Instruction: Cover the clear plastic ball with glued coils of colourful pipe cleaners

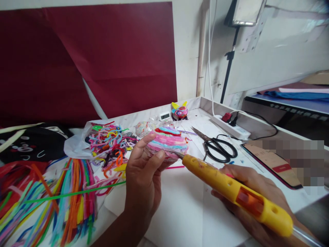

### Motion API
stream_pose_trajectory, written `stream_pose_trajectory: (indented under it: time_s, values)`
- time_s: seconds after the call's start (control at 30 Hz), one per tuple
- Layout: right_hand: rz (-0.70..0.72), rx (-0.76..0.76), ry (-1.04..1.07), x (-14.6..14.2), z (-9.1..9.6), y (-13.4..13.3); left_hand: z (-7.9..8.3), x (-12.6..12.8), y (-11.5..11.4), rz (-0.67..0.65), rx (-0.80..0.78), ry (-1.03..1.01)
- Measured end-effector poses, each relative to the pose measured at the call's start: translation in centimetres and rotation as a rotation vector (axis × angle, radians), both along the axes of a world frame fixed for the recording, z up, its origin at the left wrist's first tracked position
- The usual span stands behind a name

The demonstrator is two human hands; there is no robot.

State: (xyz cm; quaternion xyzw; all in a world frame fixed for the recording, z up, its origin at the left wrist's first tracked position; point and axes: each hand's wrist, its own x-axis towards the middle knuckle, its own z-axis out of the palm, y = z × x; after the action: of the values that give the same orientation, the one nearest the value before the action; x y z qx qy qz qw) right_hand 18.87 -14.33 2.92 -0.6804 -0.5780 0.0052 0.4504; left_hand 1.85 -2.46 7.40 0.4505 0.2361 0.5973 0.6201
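Note:
My left hand (143,178) holds up a rounded lump wrapped in pink, blue and red pipe cleaners (167,142), thumb and fingers around its near side. My right hand (253,200) grips a yellow hot glue gun (232,188) with an orange trigger. The gun's metal nozzle touches the lower right edge of the wrapped lump. A clear glue stick pokes out of the gun's back end at the lower right.
Black-handled scissors (218,146) lie behind the gun. A phone (272,164) rests at the right, a power strip (232,127) behind it. Loose pipe cleaners (51,202) spread at the left, cut scraps (110,142) on a plastic bag. A small finished figure (180,112) and timer (165,116) stand at the back.

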Motion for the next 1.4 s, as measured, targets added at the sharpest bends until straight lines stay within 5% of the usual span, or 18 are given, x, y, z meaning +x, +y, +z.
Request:
stream_pose_trajectory:
  time_s: [0.43,0.83,0.97,1.17,1.4]
  values:
    - [0.018,-0.034,0.062,-0.1,0.9,-0.2,-0.2,-0.1,0.2,-0.007,-0.005,-0.001]
    - [0.044,-0.005,-0.038,0.7,-0.1,-0.4,-0.1,0.1,0.2,0.006,-0.034,-0.013]
    - [0.107,-0.015,0.097,1.3,-0.3,-1.0,-0.1,0.1,0.3,0.014,-0.040,-0.007]
    - [0.262,-0.318,0.578,3.3,-0.4,-0.9,-0.2,0.1,0.8,0.059,-0.051,-0.016]
    - [0.359,-0.716,0.827,3.8,-1.7,1.2,-0.4,0.2,1.0,0.069,-0.041,-0.030]
